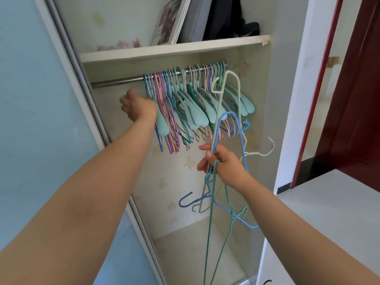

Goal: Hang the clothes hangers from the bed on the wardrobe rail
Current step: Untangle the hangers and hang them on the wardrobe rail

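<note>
Already the open white wardrobe's metal rail (123,80) carries a crowded row of pastel plastic and wire hangers (191,103) toward its right end. Left hand (137,108) reaches beside the leftmost ones; its grip is unclear. Right hand (222,165) clutches a bundle of blue, green and cream wire hangers (226,124), not yet hung.

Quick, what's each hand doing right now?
Left hand: blurry beside the hung hangers; grip cannot be told.
Right hand: closed, holding wire hangers.
</note>
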